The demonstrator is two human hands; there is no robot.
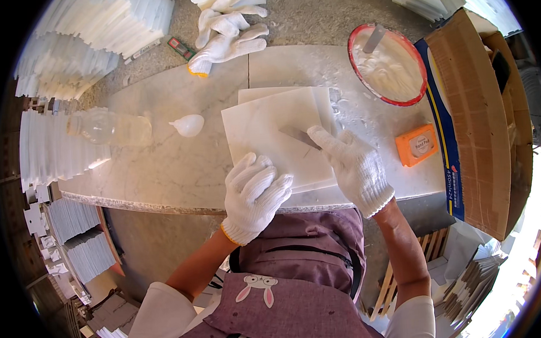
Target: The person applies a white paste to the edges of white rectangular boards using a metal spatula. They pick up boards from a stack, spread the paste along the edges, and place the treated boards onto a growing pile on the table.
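Observation:
Two white stone tiles (263, 124) lie stacked, slightly turned against each other, at the near edge of the marble tabletop. My left hand (253, 193), in a white knit glove, rests its fingers on the upper tile's near left corner and holds nothing. My right hand (357, 169), gloved the same way, is closed on a flat metal scraper (298, 136). The blade points left, low over the upper tile or touching it; I cannot tell which. A faint dark mark shows on the tile beside the blade.
A red-rimmed bowl (422, 83) of white paste with a metal blade stands back right. Near it are an orange block (417, 145) and a cardboard box (468, 120). Leftward lie a white bulb (188, 125) and a clear jar (111, 128); spare gloves (230, 42) lie behind.

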